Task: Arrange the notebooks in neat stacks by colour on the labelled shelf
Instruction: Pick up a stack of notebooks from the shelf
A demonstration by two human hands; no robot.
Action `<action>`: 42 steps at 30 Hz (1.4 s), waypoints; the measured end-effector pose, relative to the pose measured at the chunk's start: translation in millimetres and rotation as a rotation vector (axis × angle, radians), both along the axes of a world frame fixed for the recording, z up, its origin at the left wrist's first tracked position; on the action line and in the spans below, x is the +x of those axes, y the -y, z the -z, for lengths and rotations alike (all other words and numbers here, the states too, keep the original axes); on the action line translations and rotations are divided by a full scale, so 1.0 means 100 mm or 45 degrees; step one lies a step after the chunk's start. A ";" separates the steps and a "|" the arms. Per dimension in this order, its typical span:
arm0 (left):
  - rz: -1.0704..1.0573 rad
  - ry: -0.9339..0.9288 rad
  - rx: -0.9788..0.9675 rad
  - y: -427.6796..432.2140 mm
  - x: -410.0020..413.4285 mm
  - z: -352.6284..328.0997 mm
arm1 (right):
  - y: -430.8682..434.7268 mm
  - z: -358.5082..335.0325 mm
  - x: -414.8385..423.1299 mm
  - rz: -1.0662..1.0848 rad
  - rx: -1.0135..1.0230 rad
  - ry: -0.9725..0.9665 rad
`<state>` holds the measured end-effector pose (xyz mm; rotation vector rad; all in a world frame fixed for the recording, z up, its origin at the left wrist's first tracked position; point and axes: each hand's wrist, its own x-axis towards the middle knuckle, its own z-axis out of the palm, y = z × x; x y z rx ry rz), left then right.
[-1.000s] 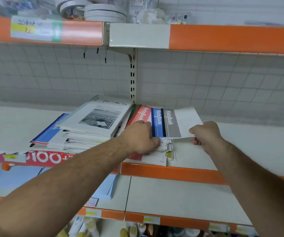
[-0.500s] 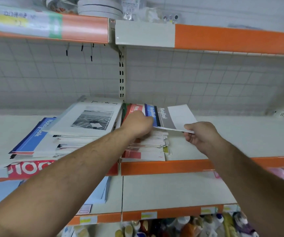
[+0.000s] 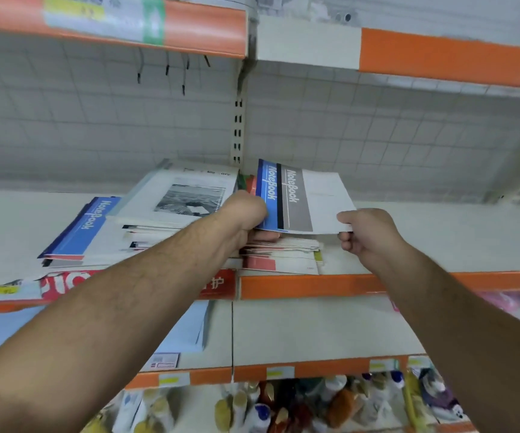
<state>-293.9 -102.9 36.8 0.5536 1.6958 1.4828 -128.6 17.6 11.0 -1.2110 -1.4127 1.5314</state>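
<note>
Nearest the camera, blurred bottles (image 3: 283, 407) crowd the lowest level. Above them a lower shelf (image 3: 315, 332) carries pale blue packs (image 3: 186, 329) on its left side. Both bare forearms reach past it to the middle shelf (image 3: 315, 285), the one with the orange front edge. The left hand (image 3: 246, 214) has its grip clamped round the left edge of two fanned notebooks, fingers curled underneath. The right hand (image 3: 368, 232) has its grip pinched on the right edge of the same pair, thumb on top. The grey notebook (image 3: 296, 198) overlaps the blue notebook (image 3: 266, 195), and both are held tilted, raised above an uneven stack (image 3: 283, 254) of red-and-white notebooks on the middle shelf. Just left of that stack, a second pile is topped by a white book with a grey photograph (image 3: 186, 195), and a second blue notebook (image 3: 80, 229) juts out at its left. Behind stands a white grid wall (image 3: 377, 135), and overhead an upper shelf (image 3: 440, 57) with an orange edge bears a blurred label (image 3: 102, 17).
</note>
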 end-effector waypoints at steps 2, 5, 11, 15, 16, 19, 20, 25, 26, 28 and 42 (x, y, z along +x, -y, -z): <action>-0.062 -0.002 0.006 0.14 -0.04 -0.04 | 0.06 -0.04 -0.09 -0.026 0.041 0.016; -0.157 -0.030 0.018 0.35 -0.10 -0.09 | 0.16 -0.11 -0.23 -0.092 0.062 -0.015; -0.420 -0.083 0.046 0.86 -0.01 -0.16 | 0.49 -0.26 -0.43 -0.387 0.065 -0.105; -0.612 -0.068 -0.003 1.28 0.11 -0.12 | 0.75 -0.24 -0.52 -0.571 0.069 -0.081; -0.656 -0.044 -0.009 1.40 0.15 -0.11 | 0.83 -0.22 -0.56 -0.618 0.057 -0.071; -0.809 -0.020 -0.033 1.76 0.23 -0.04 | 1.12 -0.15 -0.68 -0.761 0.008 -0.052; -0.861 -0.024 -0.044 1.88 0.24 -0.01 | 1.22 -0.12 -0.73 -0.804 -0.008 -0.047; -1.093 -0.015 -0.090 2.60 0.23 0.14 | 1.77 0.02 -1.03 -0.997 -0.058 -0.016; -1.123 -0.005 -0.087 2.75 0.22 0.15 | 1.89 0.04 -1.09 -1.028 -0.071 -0.015; -1.199 0.011 -0.104 3.02 0.19 0.17 | 2.12 0.07 -1.23 -1.094 -0.073 -0.013; -1.492 0.066 -0.091 4.90 -0.71 0.37 | 3.98 0.15 -2.54 -1.378 -0.005 0.021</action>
